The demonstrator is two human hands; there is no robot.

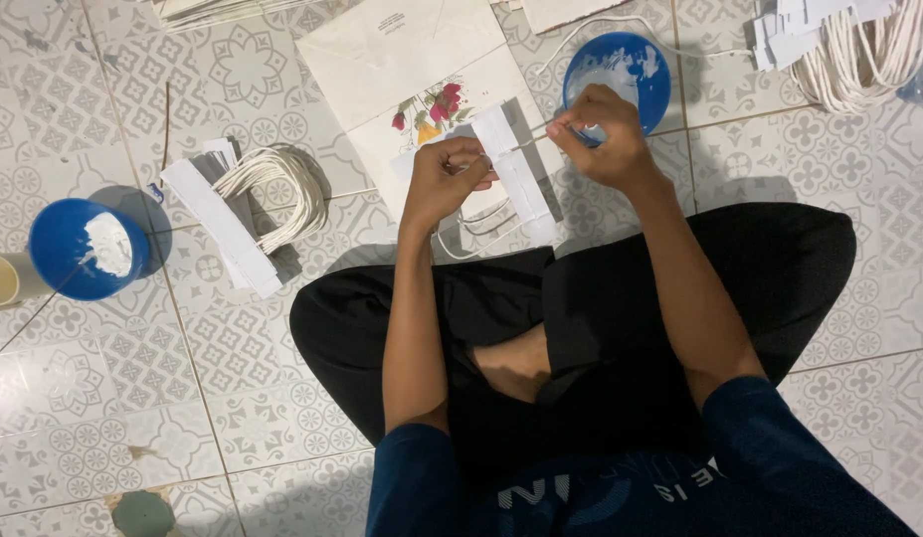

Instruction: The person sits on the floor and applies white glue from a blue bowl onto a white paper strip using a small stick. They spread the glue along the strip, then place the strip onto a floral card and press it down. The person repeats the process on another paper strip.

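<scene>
Hands: left hand (450, 171) was pinched shut on the end of a white strip (514, 171), holding it steady over the lap; right hand (599, 134) was closed round a thin stick (537, 139), its tip laid on the strip, likely to spread paste
Floor (233, 348): patterned grey-white tiles, glossy, serving as the work surface for the seated, cross-legged person
Bag (422, 70): large flat white paper bag with a printed red flower, lying beyond the hands, perhaps as a clean backing
Cords (869, 55): big bundle of white cords at top right, beside a pile of white paper pieces
Right bowl (621, 65): round, blue, smeared with white paste, just behind the right hand, within easy reach of the stick
Left bowl (84, 249): same blue kind with a white lump and a stick leaning in it, well apart at the left
Handles (273, 189): smaller stack of strips with looped cord, left of the hands
Strip: narrow, flat, stiff-looking paper, held between both hands, with cord loops hanging under it
</scene>
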